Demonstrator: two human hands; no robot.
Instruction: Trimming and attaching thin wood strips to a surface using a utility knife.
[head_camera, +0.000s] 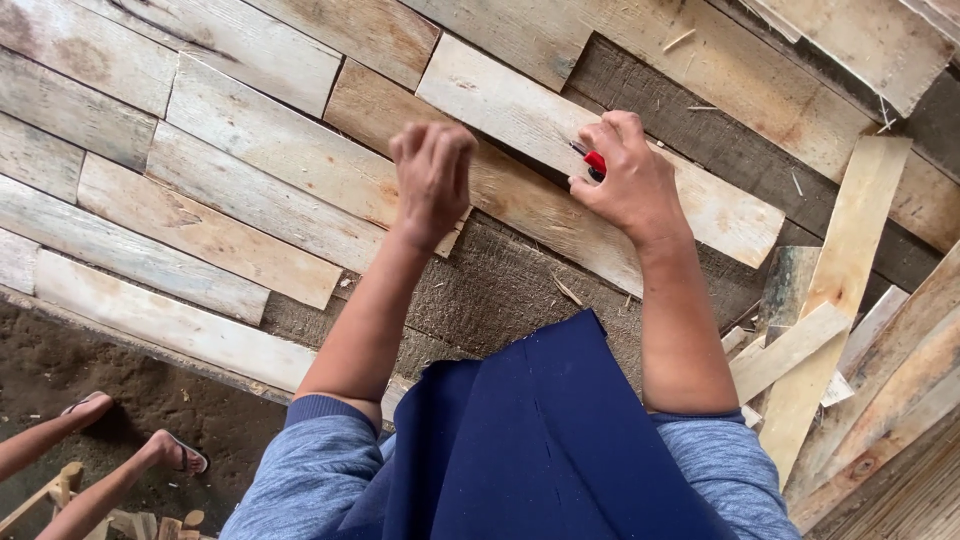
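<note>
Both bare forearms reached forward from grey-blue sleeves. The left hand (432, 180) was curled into a loose fist, knuckles up and slightly blurred; the right hand (625, 175) lay palm-down, fingers bent and pinched together at the tips

Soft, even daylight, with no glare and only faint shadows. The left hand (432, 180) looks slightly motion-blurred; elsewhere focus holds.

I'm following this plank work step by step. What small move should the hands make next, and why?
Probably press the red tool, held in the right hand, down on the pale plank; it already sits at the plank's edge, while the left hand hovers closed just beside.
</note>
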